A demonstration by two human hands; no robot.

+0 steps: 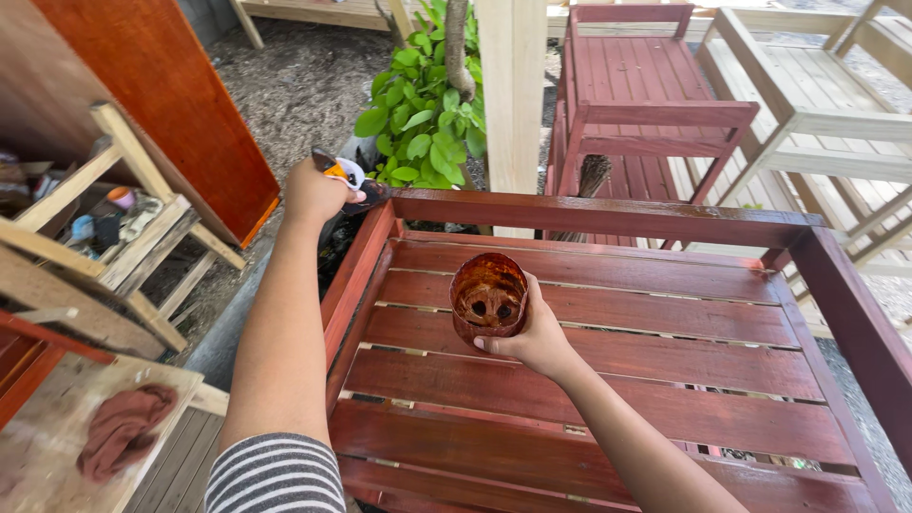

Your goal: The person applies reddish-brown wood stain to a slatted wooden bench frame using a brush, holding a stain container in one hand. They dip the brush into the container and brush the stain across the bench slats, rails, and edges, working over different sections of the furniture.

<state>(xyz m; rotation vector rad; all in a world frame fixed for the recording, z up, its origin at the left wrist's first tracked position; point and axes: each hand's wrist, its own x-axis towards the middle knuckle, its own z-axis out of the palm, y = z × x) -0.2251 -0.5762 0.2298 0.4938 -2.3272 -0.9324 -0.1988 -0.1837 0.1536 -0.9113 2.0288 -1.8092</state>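
Stain-caked cut plastic cup [488, 299] – gripped in R hand [539, 337], over red-brown slatted wood bench [608, 380] | L hand [316, 193] closed on paintbrush [353, 180], bristles at bench's top-left corner rail | step, judged: staining rail; next calls for reloading brush from cup.

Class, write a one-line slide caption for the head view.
Left hand brushes stain onto a red slatted bench; right hand holds the stain-coated cup.

Left hand [313, 193] grips a brush [353, 180]; right hand [537, 337] holds a stain-coated cup [487, 297].
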